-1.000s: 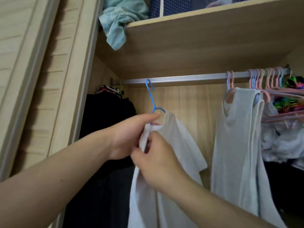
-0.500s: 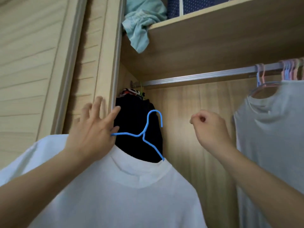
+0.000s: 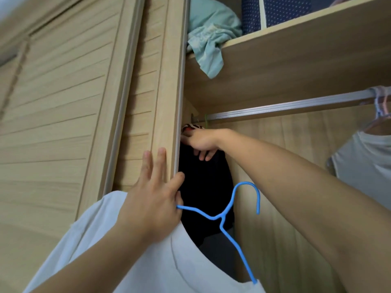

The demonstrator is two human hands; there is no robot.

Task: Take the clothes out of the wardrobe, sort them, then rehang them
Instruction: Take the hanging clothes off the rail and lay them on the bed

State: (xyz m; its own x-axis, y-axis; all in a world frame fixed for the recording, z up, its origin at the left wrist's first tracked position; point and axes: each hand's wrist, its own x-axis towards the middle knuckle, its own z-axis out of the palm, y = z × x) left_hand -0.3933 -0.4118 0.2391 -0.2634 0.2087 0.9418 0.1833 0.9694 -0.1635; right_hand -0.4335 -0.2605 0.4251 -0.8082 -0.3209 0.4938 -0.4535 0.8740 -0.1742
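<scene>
A white T-shirt (image 3: 160, 267) hangs on a blue hanger (image 3: 230, 216) off the rail, low in the view. My left hand (image 3: 152, 199) holds the hanger's left arm, with two fingers straight against the wardrobe door edge (image 3: 169, 102). My right hand (image 3: 201, 141) reaches to the far left end of the rail (image 3: 285, 108). There its fingers curl over the top of a black garment (image 3: 205, 191) that hangs in the corner. A patterned piece (image 3: 189, 127) shows just above that hand.
A pale garment (image 3: 366, 166) hangs on pink hangers (image 3: 380, 104) at the right of the rail. On the shelf (image 3: 296, 49) above lie a teal cloth (image 3: 209, 39) and a navy dotted box (image 3: 277, 11). The slatted sliding door (image 3: 63, 123) fills the left.
My right hand moved from mid-air up and left onto the top of the black garment. My left hand stays at the door edge with the hanger and shirt.
</scene>
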